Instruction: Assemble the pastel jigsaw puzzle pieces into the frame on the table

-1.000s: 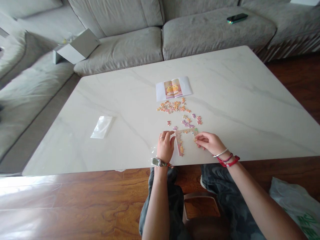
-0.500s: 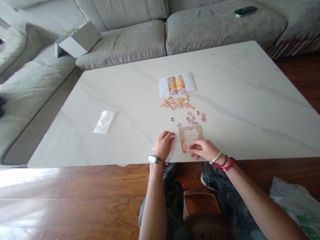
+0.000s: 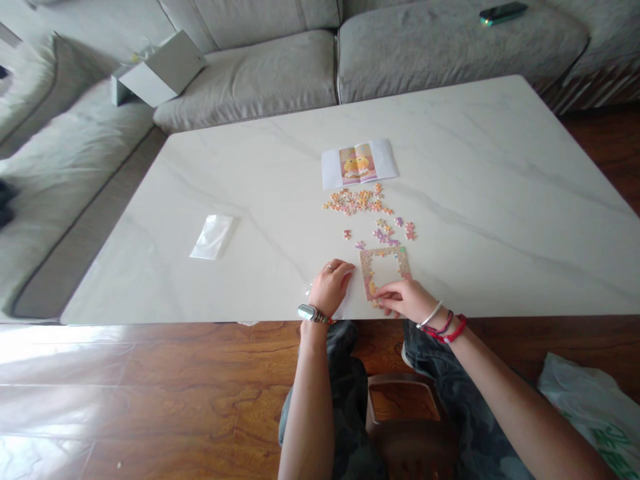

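A square jigsaw border (image 3: 365, 270) of joined pieces lies near the table's front edge, with bare white tabletop showing inside it. My right hand (image 3: 407, 298) is over its lower side, fingers pinched at the bottom edge on a jigsaw piece mostly hidden by them. Left of the border, my left hand (image 3: 331, 290) rests on the table, fingers loosely bent and the thumb apart, with nothing visible in it. Small groups of loose pieces (image 3: 383, 235) lie just beyond the border. Farther back is a larger pile of orange and pink pieces (image 3: 353, 201).
Behind the pile lies a creased picture sheet (image 3: 333, 170) with two yellow figures. A clear plastic bag (image 3: 213, 237) is on the table's left side. Beyond the marble-patterned table (image 3: 465, 167) stands a grey sofa (image 3: 270, 80) holding a phone (image 3: 503, 13) and a white box (image 3: 170, 70).
The view has shifted slightly. My right fingers have moved a little left along the border's lower edge; my left hand stays in about the same place.
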Demonstrator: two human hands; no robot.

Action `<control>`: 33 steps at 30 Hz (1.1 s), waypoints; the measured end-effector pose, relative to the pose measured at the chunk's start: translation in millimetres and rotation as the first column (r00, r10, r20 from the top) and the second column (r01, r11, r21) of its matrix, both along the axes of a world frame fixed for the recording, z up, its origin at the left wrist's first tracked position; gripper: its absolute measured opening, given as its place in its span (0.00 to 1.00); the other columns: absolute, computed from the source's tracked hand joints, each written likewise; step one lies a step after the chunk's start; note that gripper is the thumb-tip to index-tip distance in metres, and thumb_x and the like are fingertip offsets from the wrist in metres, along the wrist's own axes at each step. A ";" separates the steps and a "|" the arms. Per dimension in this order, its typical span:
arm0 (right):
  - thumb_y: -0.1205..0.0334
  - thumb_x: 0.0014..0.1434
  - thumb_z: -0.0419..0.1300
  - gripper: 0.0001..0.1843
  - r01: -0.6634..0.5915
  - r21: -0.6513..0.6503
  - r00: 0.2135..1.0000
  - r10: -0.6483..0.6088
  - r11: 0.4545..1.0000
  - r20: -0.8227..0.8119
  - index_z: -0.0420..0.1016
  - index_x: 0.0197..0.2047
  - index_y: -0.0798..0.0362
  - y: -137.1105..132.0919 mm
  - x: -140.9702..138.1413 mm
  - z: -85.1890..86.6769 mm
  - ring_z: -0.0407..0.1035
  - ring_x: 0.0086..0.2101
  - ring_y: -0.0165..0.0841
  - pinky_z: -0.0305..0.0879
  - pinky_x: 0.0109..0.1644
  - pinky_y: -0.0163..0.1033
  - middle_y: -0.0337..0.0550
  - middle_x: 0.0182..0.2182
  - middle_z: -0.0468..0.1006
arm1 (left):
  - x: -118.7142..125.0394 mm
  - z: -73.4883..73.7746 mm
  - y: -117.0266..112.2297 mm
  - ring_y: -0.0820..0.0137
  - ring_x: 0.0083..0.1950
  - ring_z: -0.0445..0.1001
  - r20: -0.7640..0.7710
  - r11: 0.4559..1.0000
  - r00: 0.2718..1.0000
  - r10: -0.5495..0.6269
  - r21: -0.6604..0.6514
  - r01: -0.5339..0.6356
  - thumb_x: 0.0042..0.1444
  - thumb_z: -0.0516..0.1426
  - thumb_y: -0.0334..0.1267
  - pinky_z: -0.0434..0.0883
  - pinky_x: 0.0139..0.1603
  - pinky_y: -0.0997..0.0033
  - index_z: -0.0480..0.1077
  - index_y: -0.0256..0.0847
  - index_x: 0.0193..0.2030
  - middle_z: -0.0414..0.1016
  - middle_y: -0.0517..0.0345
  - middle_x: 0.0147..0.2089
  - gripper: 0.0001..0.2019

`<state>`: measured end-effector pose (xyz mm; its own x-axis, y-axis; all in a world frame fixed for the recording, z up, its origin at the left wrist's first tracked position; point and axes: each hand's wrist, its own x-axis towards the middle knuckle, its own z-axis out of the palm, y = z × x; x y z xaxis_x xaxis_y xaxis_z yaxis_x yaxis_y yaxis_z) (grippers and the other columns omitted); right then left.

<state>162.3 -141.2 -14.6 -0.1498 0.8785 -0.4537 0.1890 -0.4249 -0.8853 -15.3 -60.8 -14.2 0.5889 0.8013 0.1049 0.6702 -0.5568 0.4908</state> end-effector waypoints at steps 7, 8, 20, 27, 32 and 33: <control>0.67 0.46 0.57 0.04 -0.007 -0.060 0.994 0.000 0.998 -0.112 0.69 0.29 0.57 1.0 0.8 2.7 0.70 0.25 0.28 0.65 0.21 0.28 0.40 0.23 0.74 | -1.3 3.0 -1.0 0.72 0.39 0.68 0.016 1.000 1.000 0.000 -0.005 0.000 0.54 0.48 0.33 0.67 0.41 0.71 0.67 0.42 0.39 0.68 0.56 0.39 0.09; 0.67 0.45 0.57 0.04 -0.004 -0.077 0.990 -0.007 0.997 -0.139 0.68 0.28 0.57 1.5 1.4 4.3 0.70 0.25 0.28 0.64 0.20 0.28 0.39 0.22 0.73 | -1.2 4.0 -1.5 0.72 0.39 0.68 0.024 1.000 1.000 0.003 -0.010 -0.003 0.54 0.48 0.33 0.67 0.42 0.71 0.67 0.42 0.39 0.68 0.56 0.39 0.09; 0.62 0.46 0.59 0.09 0.103 -0.116 0.959 -0.130 0.988 -0.251 0.64 0.30 0.56 2.1 -1.7 16.1 0.72 0.26 0.31 0.66 0.20 0.29 0.42 0.26 0.75 | -3.1 9.2 -2.2 0.72 0.39 0.68 0.063 0.999 0.998 0.027 -0.026 -0.026 0.55 0.48 0.35 0.67 0.41 0.71 0.67 0.42 0.39 0.68 0.56 0.39 0.09; 0.61 0.45 0.58 0.06 0.123 -0.010 0.989 -0.122 0.992 0.078 0.67 0.26 0.55 -1.1 -6.5 13.0 0.66 0.15 0.25 0.58 0.14 0.27 0.37 0.17 0.73 | -6.1 5.5 -2.0 0.73 0.38 0.68 0.053 0.999 0.998 0.020 -0.030 -0.019 0.55 0.48 0.36 0.68 0.40 0.71 0.67 0.42 0.40 0.68 0.56 0.39 0.10; 0.63 0.45 0.58 0.03 0.077 0.025 0.978 -0.080 0.997 0.192 0.69 0.25 0.53 -4.1 -9.5 12.1 0.66 0.16 0.26 0.61 0.19 0.30 0.37 0.16 0.73 | -4.0 7.5 -3.3 0.71 0.42 0.66 0.074 0.998 0.996 -0.053 -0.017 0.055 0.53 0.50 0.38 0.66 0.46 0.66 0.68 0.43 0.41 0.68 0.55 0.40 0.10; 0.63 0.45 0.58 0.03 0.076 0.034 0.977 -0.081 0.997 0.200 0.69 0.25 0.53 -4.6 -10.4 11.7 0.66 0.16 0.27 0.62 0.19 0.30 0.37 0.17 0.74 | -3.0 8.7 -3.9 0.70 0.44 0.65 0.076 0.997 0.994 -0.073 -0.004 0.073 0.52 0.51 0.38 0.65 0.48 0.65 0.68 0.43 0.41 0.67 0.55 0.41 0.10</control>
<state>151.9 -145.8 -2.9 0.0115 0.8957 -0.4444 0.3309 -0.4228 -0.8436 -18.3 -64.8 -5.4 0.6365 0.7572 0.1464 0.5883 -0.5995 0.5427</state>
